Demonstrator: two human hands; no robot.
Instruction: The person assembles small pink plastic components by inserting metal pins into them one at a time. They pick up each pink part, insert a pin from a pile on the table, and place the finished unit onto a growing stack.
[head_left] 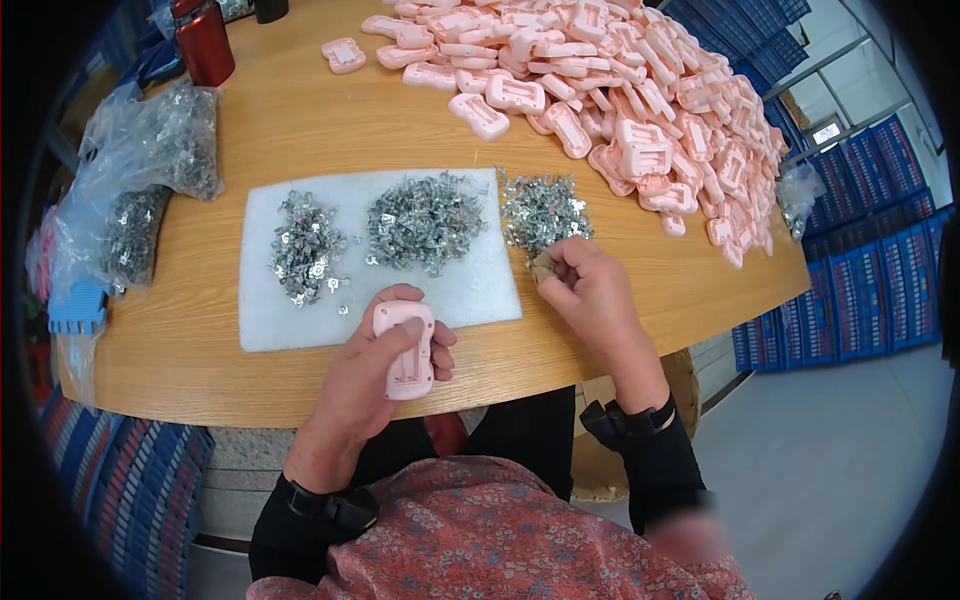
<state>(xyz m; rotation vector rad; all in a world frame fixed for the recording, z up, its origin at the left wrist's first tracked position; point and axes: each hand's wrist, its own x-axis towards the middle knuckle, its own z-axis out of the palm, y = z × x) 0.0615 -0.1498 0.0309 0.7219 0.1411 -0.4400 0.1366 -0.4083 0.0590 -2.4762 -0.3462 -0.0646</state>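
Head view: I am sitting at a big wooden table [285,120]. My left hand [355,372] is wrapped around a pink case [422,352], with my thumb lying across its face. The case is tipped up over the near edge of the table, just below the white mat [470,295], and its hollow side looks up at me. My right hand [598,300] is at the near edge of the right pile of shiny metal bits [548,212]. Its thumb and first finger are bent close to each other, but I cannot tell if they pinch a bit.

That pile sits beside the mat. On the mat are a middle pile [425,222] and a thinner left pile [305,250] of metal bits too. Far off to the right is a great heap of pink cases [650,90]. To the left are clear bags [130,190] full of metal bits, and behind them stands a red bottle [205,45].
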